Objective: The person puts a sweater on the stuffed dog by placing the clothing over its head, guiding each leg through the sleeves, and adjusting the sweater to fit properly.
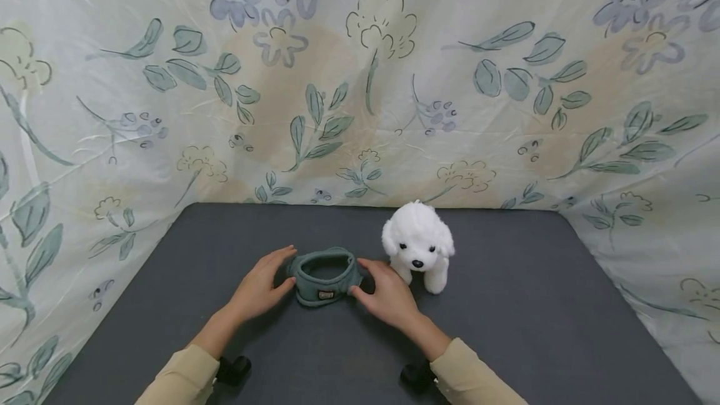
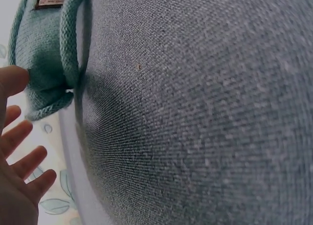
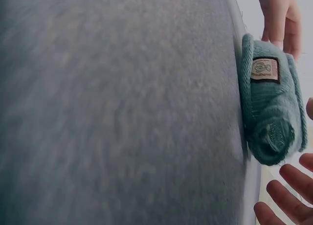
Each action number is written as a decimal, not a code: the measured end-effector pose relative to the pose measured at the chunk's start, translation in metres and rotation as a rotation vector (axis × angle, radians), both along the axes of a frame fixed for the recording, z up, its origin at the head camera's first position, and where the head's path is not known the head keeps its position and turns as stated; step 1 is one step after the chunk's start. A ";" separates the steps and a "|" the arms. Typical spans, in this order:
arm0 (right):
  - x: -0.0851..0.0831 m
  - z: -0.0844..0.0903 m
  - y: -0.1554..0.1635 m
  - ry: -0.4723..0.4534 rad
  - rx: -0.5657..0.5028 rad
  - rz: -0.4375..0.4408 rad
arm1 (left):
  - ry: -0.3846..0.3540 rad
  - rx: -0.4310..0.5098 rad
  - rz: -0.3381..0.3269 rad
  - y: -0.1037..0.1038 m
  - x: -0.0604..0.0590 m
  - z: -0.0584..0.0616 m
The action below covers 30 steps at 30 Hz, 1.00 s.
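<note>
A white plush dog (image 1: 418, 245) stands just behind the right hand (image 1: 388, 295), beside the green knitted garment (image 1: 325, 277) at mid-bench (image 1: 534, 305). Both hands flank the garment with a relaxed, open grip; the left hand (image 1: 260, 286) touches its side. Floral cloth (image 1: 360, 80) walls the back and sides; bare surface lies nearer the person.

Green knitted fabric ring (image 1: 325, 278) lies on the dark grey tabletop (image 1: 506, 330), centre of frame. Left hand (image 1: 260, 288) just left of it, right hand (image 1: 388, 294) just right. White plush puppy toy (image 1: 418, 244) stands right of and slightly behind the ring. Floral curtain backdrop (image 1: 360, 80) fills the upper frame behind the tabletop.
</note>
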State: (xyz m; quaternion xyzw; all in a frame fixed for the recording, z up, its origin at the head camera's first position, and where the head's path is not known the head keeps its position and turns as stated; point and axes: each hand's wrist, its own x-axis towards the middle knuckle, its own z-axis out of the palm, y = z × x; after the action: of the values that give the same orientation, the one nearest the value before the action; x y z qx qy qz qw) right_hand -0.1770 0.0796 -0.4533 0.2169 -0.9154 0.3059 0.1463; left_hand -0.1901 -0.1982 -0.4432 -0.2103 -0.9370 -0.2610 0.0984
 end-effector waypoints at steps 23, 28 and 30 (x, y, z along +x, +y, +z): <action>-0.004 -0.004 -0.023 0.122 -0.010 -0.048 | 0.029 -0.006 0.104 0.011 -0.006 0.001; -0.005 -0.001 -0.023 0.167 -0.012 -0.052 | 0.063 0.000 0.090 0.008 -0.005 0.004; -0.005 0.001 -0.023 0.170 -0.012 -0.045 | 0.070 -0.001 0.085 0.006 -0.004 0.006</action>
State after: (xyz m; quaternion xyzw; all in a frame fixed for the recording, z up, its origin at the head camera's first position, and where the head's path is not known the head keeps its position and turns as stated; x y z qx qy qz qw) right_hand -0.1824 0.0570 -0.4520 0.2204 -0.9025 0.2884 0.2317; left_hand -0.1945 -0.1922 -0.4371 -0.1795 -0.9411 -0.2488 0.1420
